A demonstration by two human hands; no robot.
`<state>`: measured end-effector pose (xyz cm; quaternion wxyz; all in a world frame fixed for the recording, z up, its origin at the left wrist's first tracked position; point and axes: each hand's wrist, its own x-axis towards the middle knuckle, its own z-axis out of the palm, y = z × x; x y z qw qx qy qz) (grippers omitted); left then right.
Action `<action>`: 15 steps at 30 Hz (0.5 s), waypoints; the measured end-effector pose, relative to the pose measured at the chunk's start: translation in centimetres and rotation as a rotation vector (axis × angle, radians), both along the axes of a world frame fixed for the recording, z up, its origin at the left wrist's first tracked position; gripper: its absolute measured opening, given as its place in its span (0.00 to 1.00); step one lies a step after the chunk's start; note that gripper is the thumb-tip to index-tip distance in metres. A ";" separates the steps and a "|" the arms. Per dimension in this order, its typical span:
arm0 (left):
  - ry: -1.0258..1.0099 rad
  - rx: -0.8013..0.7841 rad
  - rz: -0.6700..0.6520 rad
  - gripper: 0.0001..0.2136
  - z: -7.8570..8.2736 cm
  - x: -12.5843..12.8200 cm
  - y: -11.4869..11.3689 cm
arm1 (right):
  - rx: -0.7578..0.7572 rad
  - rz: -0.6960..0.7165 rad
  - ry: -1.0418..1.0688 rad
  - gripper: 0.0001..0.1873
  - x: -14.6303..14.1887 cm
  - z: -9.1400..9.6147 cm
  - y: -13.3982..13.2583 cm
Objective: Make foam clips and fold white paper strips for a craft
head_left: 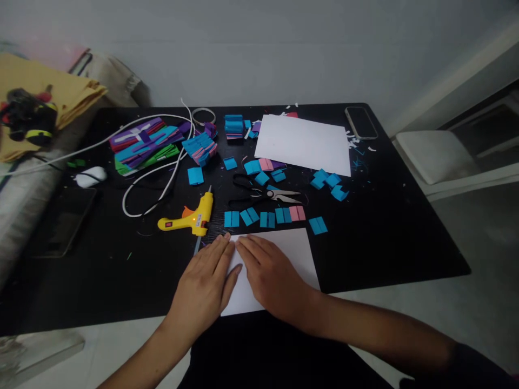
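Note:
A white paper sheet point(295, 254) lies at the table's front edge beneath both of my hands. My left hand point(205, 281) rests flat along the sheet's left side, fingers straight and close together, thumb apart. Beside it, my right hand point(270, 273) presses its fingertips onto the same sheet near its top left; its thumb is hidden. The fingertips of the two hands nearly meet. Just beyond them is a row of creased blue paper pieces point(267, 219) with one pink piece point(297, 213). A yellow glue gun point(188, 217) lies ahead of my left hand.
Black-handled scissors point(279, 195) lie behind the row. Farther back are more white paper point(304, 143), stacked folded strips point(200, 147), coloured strips point(148, 143) and a white cable point(130, 194). A phone point(360, 123) is at back right, a dark phone-like slab point(65, 224) at left.

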<state>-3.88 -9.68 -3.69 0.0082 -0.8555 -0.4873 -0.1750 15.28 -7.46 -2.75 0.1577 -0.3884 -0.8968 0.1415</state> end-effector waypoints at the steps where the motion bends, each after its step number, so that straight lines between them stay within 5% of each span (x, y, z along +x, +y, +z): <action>1: -0.005 0.003 0.001 0.20 -0.1 0.0 0.0 | -0.003 -0.007 0.000 0.25 0.0 -0.1 0.0; 15: -0.011 -0.005 0.034 0.20 -0.2 0.0 -0.2 | 0.000 -0.164 0.024 0.22 4.2 0.1 0.0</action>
